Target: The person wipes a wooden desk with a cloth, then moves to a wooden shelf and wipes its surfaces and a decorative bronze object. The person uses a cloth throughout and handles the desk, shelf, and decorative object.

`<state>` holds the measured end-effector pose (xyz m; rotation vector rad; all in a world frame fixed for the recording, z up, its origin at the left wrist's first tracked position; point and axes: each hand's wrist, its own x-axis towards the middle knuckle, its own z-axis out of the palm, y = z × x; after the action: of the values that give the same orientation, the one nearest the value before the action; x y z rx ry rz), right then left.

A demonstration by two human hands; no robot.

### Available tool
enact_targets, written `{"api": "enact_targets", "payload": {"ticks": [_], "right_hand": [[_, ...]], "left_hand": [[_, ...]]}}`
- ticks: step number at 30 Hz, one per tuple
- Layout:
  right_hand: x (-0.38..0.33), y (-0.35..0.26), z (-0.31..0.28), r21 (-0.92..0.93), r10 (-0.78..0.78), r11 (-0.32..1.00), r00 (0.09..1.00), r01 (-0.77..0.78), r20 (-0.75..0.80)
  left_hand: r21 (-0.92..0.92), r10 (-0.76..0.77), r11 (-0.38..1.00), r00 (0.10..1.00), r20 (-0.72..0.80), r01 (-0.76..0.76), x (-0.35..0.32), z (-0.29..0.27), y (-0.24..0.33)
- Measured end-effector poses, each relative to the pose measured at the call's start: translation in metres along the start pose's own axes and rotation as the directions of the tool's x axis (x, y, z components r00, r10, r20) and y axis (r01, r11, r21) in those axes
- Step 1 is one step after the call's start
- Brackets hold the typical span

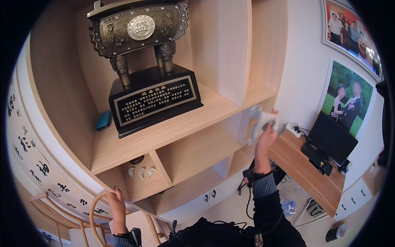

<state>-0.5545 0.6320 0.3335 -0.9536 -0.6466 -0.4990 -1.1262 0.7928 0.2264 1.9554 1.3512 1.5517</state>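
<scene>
Pale wood makes up the shelf unit [197, 119], which fills most of the view; its upper part runs out of frame and its edges bend with the lens. On its widest board stands a dark bronze-coloured vessel [140, 31] on four legs, set on a black base [154, 103] with a lettered plate; the top of the vessel is cut off by the rim of the picture. Just left of the base lies a small teal case [103, 120], partly tucked behind it. To the right, a wooden desk [302, 168] carries a dark monitor [332, 138], a keyboard [317, 158] and a white power strip [293, 130]; its far end is hard to make out. Two framed photographs [349, 99] hang above it, the upper one clipped by the edge. In a lower compartment sit three small pale shell-like pieces [141, 172], too small to identify.

The right hand [266, 138] is raised against the right edge of the shelf board, fingers closed around a light grey-blue cloth [260, 120] that is pressed to the wood; the bunched cloth hides the fingertips. The left hand [115, 203] rests on the lower left edge of the shelf unit near a curved chair back [95, 214], fingers seemingly bent over the edge and holding nothing that can be seen.
</scene>
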Motion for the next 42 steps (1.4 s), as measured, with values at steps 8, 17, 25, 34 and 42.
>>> {"api": "enact_targets", "payload": {"ticks": [8, 17, 25, 34, 42], "right_hand": [[0.073, 0.007, -0.006, -0.119, 0.105, 0.983, 0.959, -0.141, -0.264], [-0.049, -0.015, 0.087, -0.159, -0.16, 0.965, 0.951, 0.206, 0.265], [-0.04, -0.017, 0.07, -0.358, -0.394, 0.705, 0.757, 0.613, 0.52], [0.011, 0.052, -0.005, -0.349, -0.414, 0.642, 0.692, 0.683, 0.591], [-0.106, 0.082, -0.081, -0.434, -0.008, 0.813, 0.752, 0.388, 0.659]], "left_hand": [[0.035, -0.129, 0.991, 0.987, 0.1, 0.126, 0.0, -0.008, -0.008], [-0.01, 0.057, 0.998, 0.992, -0.114, -0.058, -0.003, 0.005, 0.006], [0.088, -0.076, 0.993, 0.997, 0.019, 0.074, 0.0, -0.007, 0.0], [-0.034, -0.037, 0.999, 0.999, -0.005, 0.037, 0.0, -0.002, 0.004], [0.026, -0.009, 1.0, 0.999, -0.045, 0.011, 0.001, 0.001, 0.0]]}}
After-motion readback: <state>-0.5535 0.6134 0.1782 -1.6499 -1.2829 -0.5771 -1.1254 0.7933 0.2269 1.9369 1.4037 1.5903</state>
